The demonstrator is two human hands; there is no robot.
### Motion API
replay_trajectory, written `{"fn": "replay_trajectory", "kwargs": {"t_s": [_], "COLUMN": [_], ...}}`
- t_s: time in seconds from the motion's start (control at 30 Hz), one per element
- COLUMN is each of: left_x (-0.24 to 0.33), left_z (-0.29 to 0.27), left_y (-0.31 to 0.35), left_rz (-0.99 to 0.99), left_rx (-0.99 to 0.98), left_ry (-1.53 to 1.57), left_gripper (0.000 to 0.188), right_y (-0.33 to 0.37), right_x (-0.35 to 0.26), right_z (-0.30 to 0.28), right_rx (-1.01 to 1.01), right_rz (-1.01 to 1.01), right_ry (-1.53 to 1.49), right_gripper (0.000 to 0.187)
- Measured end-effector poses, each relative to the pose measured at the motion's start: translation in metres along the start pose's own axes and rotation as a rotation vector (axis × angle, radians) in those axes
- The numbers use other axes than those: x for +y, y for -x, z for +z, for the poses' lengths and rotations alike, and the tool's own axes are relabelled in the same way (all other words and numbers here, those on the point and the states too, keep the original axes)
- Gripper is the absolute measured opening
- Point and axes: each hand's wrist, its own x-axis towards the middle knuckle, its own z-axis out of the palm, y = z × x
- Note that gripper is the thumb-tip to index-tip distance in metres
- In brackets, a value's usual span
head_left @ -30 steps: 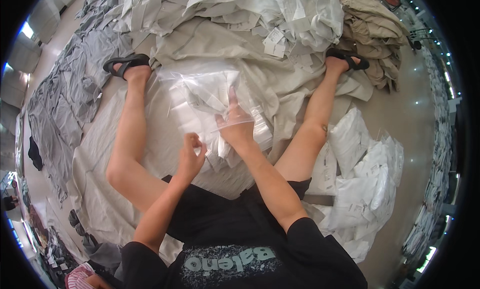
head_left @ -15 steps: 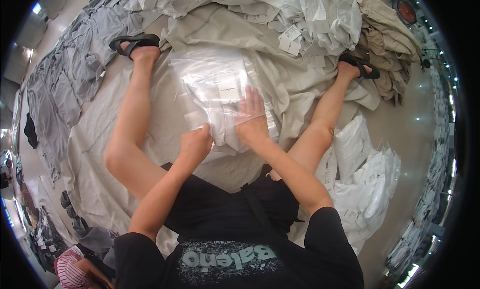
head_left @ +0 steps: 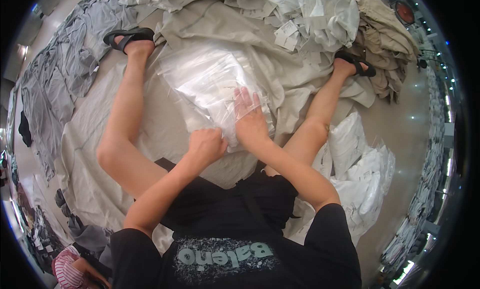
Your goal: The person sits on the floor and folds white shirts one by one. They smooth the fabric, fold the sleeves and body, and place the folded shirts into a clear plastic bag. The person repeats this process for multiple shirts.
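Pressing flat, empty right hand atop clear bag, presumably for steadiness; pinching bag's near edge in curled left hand.

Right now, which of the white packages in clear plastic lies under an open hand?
The flat top package between the legs, beneath the right hand; the bulging packages heaped outside the right leg are untouched.

Clear bag — left hand at near edge, right hand flat
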Motion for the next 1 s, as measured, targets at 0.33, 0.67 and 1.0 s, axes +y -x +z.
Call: {"fn": "replay_trajectory", "kwargs": {"t_s": [0.33,0.67,1.0], "left_x": [-0.017,-0.005,0.004], "left_z": [0.062,0.042,0.036], "left_y": [-0.006,-0.016,-0.031], "left_rz": [-0.033,-0.025,-0.061], "left_rx": [0.113,0.252,0.264], "left_ry": [0.038,0.137,0.202], "left_gripper": [0.025,0.018,0.02], "right_y": [-0.015,-0.06,-0.081], "right_x": [-0.007,-0.013,0.004], "right_z": [0.074,0.088,0.111], "right_rx": [0.064,0.353,0.643], "right_rz": [0.11,0.498,0.462], "right_ry": [-0.684,-0.631,-0.728], "right_gripper": [0.059,0.073,0.039]}}
